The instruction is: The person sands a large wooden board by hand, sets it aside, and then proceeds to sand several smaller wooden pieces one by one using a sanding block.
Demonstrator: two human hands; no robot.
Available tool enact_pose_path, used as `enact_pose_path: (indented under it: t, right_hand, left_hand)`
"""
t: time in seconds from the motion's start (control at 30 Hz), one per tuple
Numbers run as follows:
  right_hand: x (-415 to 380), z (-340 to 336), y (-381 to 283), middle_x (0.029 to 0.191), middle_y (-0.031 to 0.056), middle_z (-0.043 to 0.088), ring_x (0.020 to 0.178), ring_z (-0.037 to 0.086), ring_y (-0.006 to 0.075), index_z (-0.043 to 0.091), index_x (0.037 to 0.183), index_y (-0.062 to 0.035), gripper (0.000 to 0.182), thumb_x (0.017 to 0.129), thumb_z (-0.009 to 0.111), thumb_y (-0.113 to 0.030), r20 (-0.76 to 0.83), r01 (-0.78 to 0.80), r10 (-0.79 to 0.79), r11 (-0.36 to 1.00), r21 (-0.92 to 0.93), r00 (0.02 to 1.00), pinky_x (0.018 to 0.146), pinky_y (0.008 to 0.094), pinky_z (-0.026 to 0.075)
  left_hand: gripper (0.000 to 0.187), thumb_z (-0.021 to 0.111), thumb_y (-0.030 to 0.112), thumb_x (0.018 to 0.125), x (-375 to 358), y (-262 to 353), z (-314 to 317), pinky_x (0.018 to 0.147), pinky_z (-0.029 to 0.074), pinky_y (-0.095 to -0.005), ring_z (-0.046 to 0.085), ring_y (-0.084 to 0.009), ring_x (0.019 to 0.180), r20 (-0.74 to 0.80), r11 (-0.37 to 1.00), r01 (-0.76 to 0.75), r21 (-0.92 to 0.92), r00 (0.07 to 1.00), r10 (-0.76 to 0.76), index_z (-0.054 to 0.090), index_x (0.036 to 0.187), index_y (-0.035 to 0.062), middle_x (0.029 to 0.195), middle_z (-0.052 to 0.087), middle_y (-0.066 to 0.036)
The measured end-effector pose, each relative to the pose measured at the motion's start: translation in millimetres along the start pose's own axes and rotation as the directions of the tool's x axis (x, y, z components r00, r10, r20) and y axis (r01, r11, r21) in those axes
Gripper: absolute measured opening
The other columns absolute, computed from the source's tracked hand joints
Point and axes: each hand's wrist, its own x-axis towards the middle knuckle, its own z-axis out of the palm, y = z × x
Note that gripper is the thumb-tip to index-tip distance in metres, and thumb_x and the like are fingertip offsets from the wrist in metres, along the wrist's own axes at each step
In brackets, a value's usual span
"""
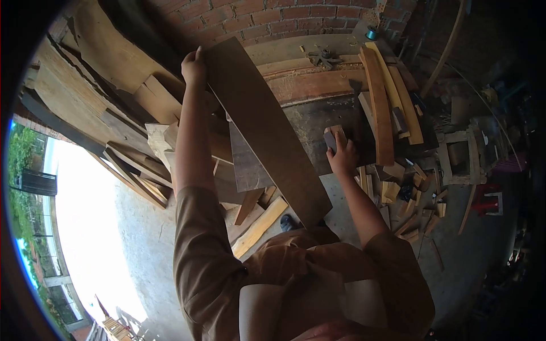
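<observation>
A long, flat brown wooden board (pixel 267 125) slants across the view, its lower end close to my body. My left hand (pixel 194 67) grips its far upper edge, with the fingers closed over the corner. My right hand (pixel 343 154) is closed around a small wooden block (pixel 330 140) that has a dark grey side. This block is over the dark workbench top (pixel 307 122), to the right of the board and apart from it. The hand hides part of the block.
Curved wooden pieces (pixel 378 108) lie on the bench's right side, and a dark metal tool (pixel 324 58) sits at the back by the brick wall (pixel 273 20). Large slabs (pixel 79 85) lean at left. Offcuts (pixel 406 199) litter the floor at right, near a wooden frame (pixel 463 153).
</observation>
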Motion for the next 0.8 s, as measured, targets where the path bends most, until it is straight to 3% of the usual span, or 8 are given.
enact_pose_path:
  t: [0.2,0.27,0.4,0.47,0.5,0.57,0.67,0.8]
  right_hand:
    - [-3,-4,0,0.126,0.0205,0.038,0.112,0.043,0.0359,0.035,0.133,-0.0225,0.057,0.083,0.048,-0.047,0.015,0.016,-0.017,0.999,0.048,1.0,0.085,0.052,0.037]
    - [-6,-15,-4,0.13,0.0215,0.035,0.116,0.041,0.036,0.035,0.133,-0.0175,0.058,0.084,0.049,-0.045,-0.204,0.185,-0.238,0.951,-0.249,0.95,0.09,0.0567,0.033]
    - [8,-23,-12,0.13,0.0232,0.036,0.12,0.037,0.0373,0.036,0.131,-0.0092,0.058,0.085,0.051,-0.042,-0.134,0.53,-0.53,0.847,-0.036,0.838,0.098,0.0519,0.029]
    - [16,-16,-26,0.122,0.0225,0.045,0.117,0.042,0.034,0.037,0.129,-0.0045,0.059,0.084,0.056,-0.038,0.073,0.246,-0.363,0.752,0.612,0.929,0.098,0.0395,0.034]
    - [17,-4,-33,0.122,0.0225,0.045,0.117,0.042,0.034,0.037,0.129,-0.0045,0.059,0.084,0.056,-0.038,0.073,0.246,-0.362,0.754,0.609,0.929,0.098,0.0395,0.034]
    - [21,23,-41,0.105,0.0185,0.058,0.103,0.054,0.0265,0.047,0.118,0.0016,0.052,0.084,0.059,-0.036,0.146,-0.029,-0.243,0.428,0.903,0.959,0.086,0.0303,0.042]
    - [26,22,-40,0.089,0.0051,0.062,0.084,0.056,0.0101,0.058,0.101,0.0019,0.036,0.085,0.059,-0.031,0.307,-0.158,-0.292,0.44,0.884,0.906,0.073,0.0249,0.043]
    - [16,35,-53,0.081,0.0073,0.064,0.075,0.057,0.0098,0.061,0.093,0.0036,0.039,0.084,0.06,-0.034,0.259,-0.174,-0.178,0.388,0.905,0.949,0.07,0.0251,0.044]
  left_hand:
    - [0.037,0.056,0.037,0.083,-23,-27,49,0.077,0.045,-0.0344,0.062,-0.0277,0.086,0.019,0.996,0.035,0.086,0.999,-0.037,0.064,0.095,0.0032,0.088,0.065,-0.015]
    - [0.038,0.055,0.038,0.084,-24,-27,56,0.076,0.044,-0.0349,0.062,-0.028,0.086,0.022,0.996,0.01,0.094,1.0,-0.012,0.064,0.095,0.0025,0.087,0.064,-0.016]
    - [0.041,0.05,0.038,0.087,-28,-29,68,0.074,0.043,-0.0353,0.061,-0.0275,0.081,0.165,0.997,0.046,0.06,0.985,-0.055,0.062,0.092,-0.0003,0.083,0.063,-0.017]
    - [0.042,0.048,0.038,0.088,-31,-31,72,0.073,0.043,-0.0351,0.06,-0.0271,0.08,0.226,0.994,0.045,0.095,0.972,-0.065,0.062,0.09,-0.0011,0.082,0.063,-0.017]
    - [0.043,0.048,0.039,0.088,-33,-35,78,0.073,0.043,-0.0348,0.06,-0.027,0.079,0.228,0.997,0.044,0.057,0.972,-0.056,0.062,0.09,-0.0014,0.081,0.062,-0.017]
    - [0.045,0.049,0.041,0.087,-36,-33,83,0.074,0.043,-0.0346,0.06,-0.0269,0.082,0.242,0.998,0.06,-0.003,0.969,-0.058,0.062,0.091,-0.0014,0.083,0.063,-0.017]
    - [0.048,0.052,0.044,0.084,-42,-24,80,0.077,0.043,-0.0349,0.06,-0.0265,0.088,0.243,0.975,0.206,0.08,0.945,-0.219,0.061,0.093,-0.0015,0.088,0.063,-0.017]
    - [0.064,0.056,0.052,0.079,-43,-71,78,0.085,0.042,-0.0371,0.056,-0.0317,0.1,0.117,0.983,0.131,0.127,0.982,-0.146,0.052,0.111,-0.0038,0.104,0.058,-0.022]
